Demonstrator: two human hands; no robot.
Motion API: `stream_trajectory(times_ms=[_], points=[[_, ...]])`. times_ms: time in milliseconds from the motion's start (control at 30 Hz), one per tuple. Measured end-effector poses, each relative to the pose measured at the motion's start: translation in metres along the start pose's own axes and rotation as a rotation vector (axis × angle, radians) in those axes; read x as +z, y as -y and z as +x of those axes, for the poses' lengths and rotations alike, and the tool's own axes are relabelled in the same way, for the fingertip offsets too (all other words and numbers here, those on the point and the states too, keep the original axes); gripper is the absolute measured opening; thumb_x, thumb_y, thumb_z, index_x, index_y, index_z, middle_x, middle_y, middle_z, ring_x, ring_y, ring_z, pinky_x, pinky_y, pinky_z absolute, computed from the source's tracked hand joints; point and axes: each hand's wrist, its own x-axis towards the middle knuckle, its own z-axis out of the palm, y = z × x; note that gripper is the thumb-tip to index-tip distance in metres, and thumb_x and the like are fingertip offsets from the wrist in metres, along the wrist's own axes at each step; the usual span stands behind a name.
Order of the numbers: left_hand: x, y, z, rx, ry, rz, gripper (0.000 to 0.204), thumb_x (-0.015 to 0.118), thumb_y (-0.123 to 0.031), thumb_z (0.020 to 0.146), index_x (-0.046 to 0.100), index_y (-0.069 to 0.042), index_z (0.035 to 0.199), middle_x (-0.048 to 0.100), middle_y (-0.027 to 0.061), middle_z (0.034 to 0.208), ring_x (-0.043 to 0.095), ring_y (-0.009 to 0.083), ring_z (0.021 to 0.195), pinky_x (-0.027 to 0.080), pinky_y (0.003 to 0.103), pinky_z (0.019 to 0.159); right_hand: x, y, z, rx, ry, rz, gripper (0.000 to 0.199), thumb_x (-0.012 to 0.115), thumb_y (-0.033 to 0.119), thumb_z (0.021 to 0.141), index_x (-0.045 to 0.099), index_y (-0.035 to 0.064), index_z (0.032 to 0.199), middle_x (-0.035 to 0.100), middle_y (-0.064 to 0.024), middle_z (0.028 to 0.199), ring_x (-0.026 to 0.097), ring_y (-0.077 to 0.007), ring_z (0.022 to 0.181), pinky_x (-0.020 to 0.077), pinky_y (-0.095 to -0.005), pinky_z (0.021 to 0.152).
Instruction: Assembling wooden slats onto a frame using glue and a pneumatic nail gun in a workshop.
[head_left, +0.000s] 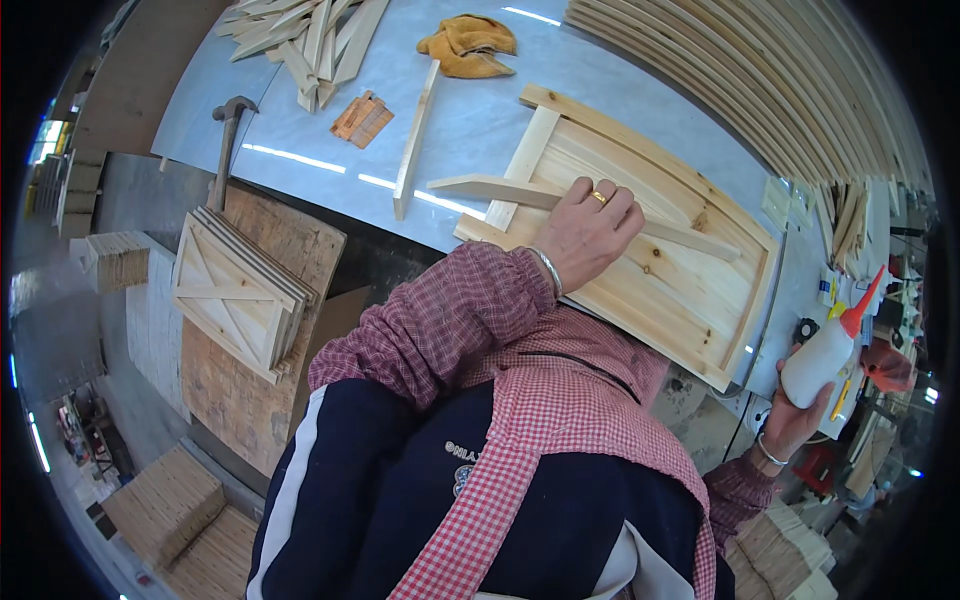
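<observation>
1. In left fingers [620,208], curled and gripping near mid-length: slat [690,238], slanting over panel [690,290]; contact with panel not discernible.
2. Slat, handling: probably light, stiff, little prone to slip; best taken at mid-length by its edges.
3. Beneath left fingers, on worktop [570,65]: panel, framed and knotted; probably rigid, heavier than slat; best taken by outer frame.
4. In right fingers [820,402], wrapped round the body: white bottle [818,365], red nozzle [865,303] upward; probably soft-walled, yielding to squeezing.
5. Writing: below left fingers, pale lettering on dark garment [400,470], partly legible; no readable label on bottle.
</observation>
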Motion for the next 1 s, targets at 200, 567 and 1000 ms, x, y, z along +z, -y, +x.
stream_trajectory(times_ms=[200,567,1000], points=[[-0.006,-0.018,-0.014,0.047,-0.043,-0.054,0.021,0.055,-0.015,0.072,0.056,-0.004,0.091,0.050,0.0078,0.092,0.050,0.0209,0.089,0.040,0.035,0.083,-0.006,-0.009,-0.003,0.032,0.073,0.029,0.059,0.051,0.031,0.094,0.028,0.0042,0.141,0.039,-0.0172,0.139,0.039,-0.0346,0.129,0.0421,-0.0514,0.097],[-0.007,-0.006,-0.022,-0.011,-0.114,-0.104,0.027,0.057,-0.015,0.071,0.058,-0.002,0.094,0.053,0.0098,0.097,0.051,0.0240,0.091,0.040,0.037,0.085,-0.024,0.001,0.004,-0.084,-0.200,0.104,0.061,0.061,0.029,0.089,0.034,0.0042,0.137,0.045,-0.0156,0.135,0.043,-0.0347,0.124,0.0394,-0.0519,0.099],[-0.012,0.014,-0.015,-0.030,0.166,-0.195,0.042,0.069,-0.018,0.073,0.057,-0.003,0.110,0.053,0.0103,0.099,0.051,0.0278,0.092,0.041,0.039,0.079,-0.017,-0.024,0.009,0.055,0.012,0.711,0.059,0.064,0.030,0.086,0.041,0.0012,0.131,0.042,-0.0201,0.134,0.042,-0.0380,0.121,0.0442,-0.0457,0.095]])
